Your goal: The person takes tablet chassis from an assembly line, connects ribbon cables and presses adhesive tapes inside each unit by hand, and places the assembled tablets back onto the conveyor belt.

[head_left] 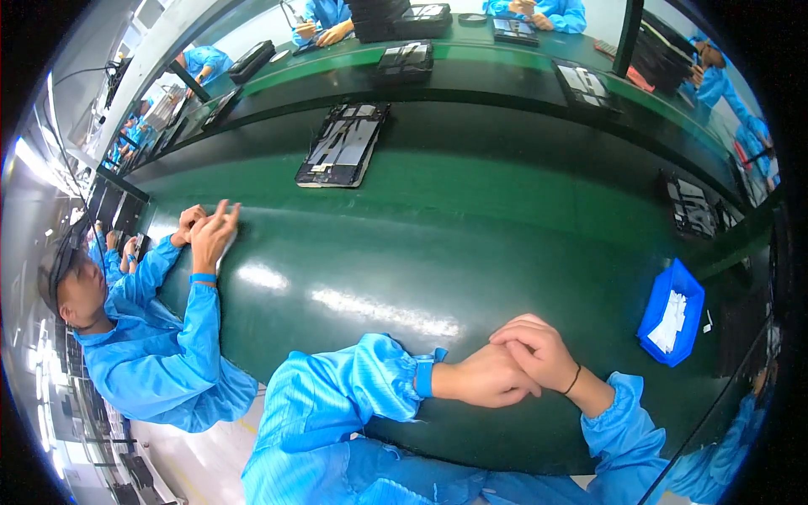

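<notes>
In front of me, low over the green table point(505, 244), my two hands are together. My left hand point(481, 376), with a blue band at the wrist, is closed, its fingers curled and partly hidden; whether anything is inside cannot be seen. Lying over it, my right hand point(545, 347) has its fingers folded around the left one, a dark thin band at its wrist. Nearest to them on the right stands a blue bin point(695, 311) holding small white pieces point(671, 323). Farther off lies an opened tablet-like device point(343, 145) with its inner parts showing.
A co-worker point(160, 320) in blue sits at the left, hands raised over the table. A dark raised shelf point(505, 99) crosses the back, carrying more opened devices point(582, 84). Another such device point(692, 206) is at the far right. Other people in blue work beyond.
</notes>
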Demonstrator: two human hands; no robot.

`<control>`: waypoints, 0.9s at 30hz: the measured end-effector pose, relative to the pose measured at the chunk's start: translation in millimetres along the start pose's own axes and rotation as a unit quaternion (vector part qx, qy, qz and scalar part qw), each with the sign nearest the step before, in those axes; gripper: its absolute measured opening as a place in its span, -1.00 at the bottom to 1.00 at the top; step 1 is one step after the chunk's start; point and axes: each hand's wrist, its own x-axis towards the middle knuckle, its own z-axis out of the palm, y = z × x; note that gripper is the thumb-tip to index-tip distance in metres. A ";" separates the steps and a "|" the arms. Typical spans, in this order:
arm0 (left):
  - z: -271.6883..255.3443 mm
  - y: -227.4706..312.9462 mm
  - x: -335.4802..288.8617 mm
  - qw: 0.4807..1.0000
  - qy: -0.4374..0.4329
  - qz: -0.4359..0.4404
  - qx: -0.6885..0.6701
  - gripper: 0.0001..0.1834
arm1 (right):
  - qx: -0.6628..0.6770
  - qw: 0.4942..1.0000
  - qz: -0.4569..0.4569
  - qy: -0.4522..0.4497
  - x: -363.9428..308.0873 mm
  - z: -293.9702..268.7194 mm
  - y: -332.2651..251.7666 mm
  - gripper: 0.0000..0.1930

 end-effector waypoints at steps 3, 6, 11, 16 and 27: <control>1.4 0.4 2.1 1.000 0.003 0.002 -0.003 -0.78 | 0.001 1.000 0.003 -0.004 -1.8 -1.5 1.1 -0.81; 3.9 -0.9 2.5 1.000 -0.009 -0.009 -0.006 -0.78 | -0.001 1.000 0.000 -0.002 -3.2 -2.1 3.5 -0.81; 2.9 3.4 3.4 1.000 0.012 -0.007 -0.024 -0.81 | 0.004 1.000 0.001 -0.006 -3.4 -2.0 2.5 -0.81; -0.7 6.5 3.3 0.999 0.015 -0.006 -0.028 -0.82 | 0.011 1.000 0.002 -0.011 -2.1 -1.6 0.7 -0.81; 3.1 3.5 3.7 0.999 0.026 0.001 -0.026 -0.83 | 0.016 1.000 0.009 -0.006 -2.8 -1.8 1.1 -0.82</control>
